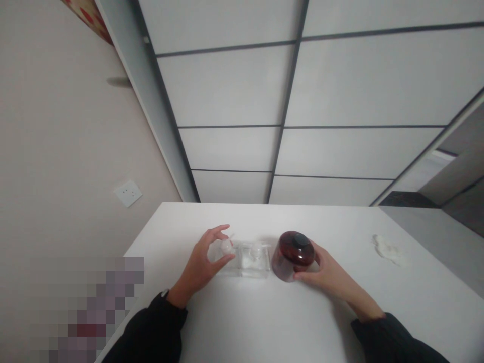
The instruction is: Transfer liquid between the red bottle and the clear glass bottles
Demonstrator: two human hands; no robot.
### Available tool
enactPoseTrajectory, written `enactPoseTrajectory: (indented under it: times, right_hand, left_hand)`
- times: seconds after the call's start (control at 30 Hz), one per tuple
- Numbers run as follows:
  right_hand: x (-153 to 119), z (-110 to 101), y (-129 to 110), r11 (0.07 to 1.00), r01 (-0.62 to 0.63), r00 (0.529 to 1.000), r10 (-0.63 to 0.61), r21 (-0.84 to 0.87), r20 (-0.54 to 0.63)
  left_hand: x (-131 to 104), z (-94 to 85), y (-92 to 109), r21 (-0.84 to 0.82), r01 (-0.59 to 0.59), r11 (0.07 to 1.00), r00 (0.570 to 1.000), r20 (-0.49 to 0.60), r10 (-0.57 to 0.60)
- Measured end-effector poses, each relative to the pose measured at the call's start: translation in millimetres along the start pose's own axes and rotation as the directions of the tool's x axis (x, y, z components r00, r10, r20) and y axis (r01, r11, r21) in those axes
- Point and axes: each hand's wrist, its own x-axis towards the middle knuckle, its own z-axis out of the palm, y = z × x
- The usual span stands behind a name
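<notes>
On the white table stands a clear box (249, 269) with two sections side by side. A round whitish knob (227, 246) shows over its left section, and a second clear knob (256, 249) over the right one. My left hand (202, 262) has its thumb and fingers around the left knob, with the index finger stretched out. Whether the left lid is lifted I cannot tell. My right hand (319, 267) is wrapped round the right side of a dark red, see-through jar (289, 257) with a black top knob (301, 240). The jar stands just right of the box.
A crumpled white piece (387, 249), perhaps tissue, lies on the right of the white table (234, 322). Behind the table's far edge are white panelled doors (230, 91). A wall socket (128, 193) sits on the left wall.
</notes>
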Motion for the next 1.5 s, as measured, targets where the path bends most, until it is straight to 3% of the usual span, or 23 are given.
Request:
enactPoseTrajectory:
  times: [0.43,0.57,0.77,1.0,1.27,1.5]
  right_hand:
    - [1.1,0.8,-0.8,1.000,0.013,1.000,-0.013,-0.014,-0.012]
    - [1.0,0.9,-1.6,1.000,0.019,1.000,-0.019,0.002,-0.007]
    - [0.7,1.2,-2.9,1.000,0.009,1.000,-0.009,0.007,0.005]
    - [0.1,0.2,1.1,1.000,-0.001,1.000,0.001,-0.009,-0.003]
    - [-0.1,0.2,-2.2,1.000,-0.010,1.000,0.010,-0.005,0.018]
    - [-0.3,-0.3,-2.5,1.000,-0.014,1.000,0.014,-0.010,0.017]
  left_hand:
    - [-1.0,-3.1,1.0,0.003,-0.007,1.000,0.998,-0.057,0.007]
    - [-1.5,-3.6,0.9,0.060,-0.068,0.996,0.989,-0.127,0.075]
    - [-2.6,-3.5,0.7,0.067,-0.182,0.981,0.959,-0.207,0.193]
    - [-1.2,-1.1,2.5,0.081,-0.363,0.928,0.873,-0.319,0.369]
    - [-3.6,-0.9,0.5,0.080,-0.388,0.918,0.835,-0.390,0.387]
    - [-9.7,1.2,-4.1,0.057,-0.291,0.955,0.816,-0.507,0.279]
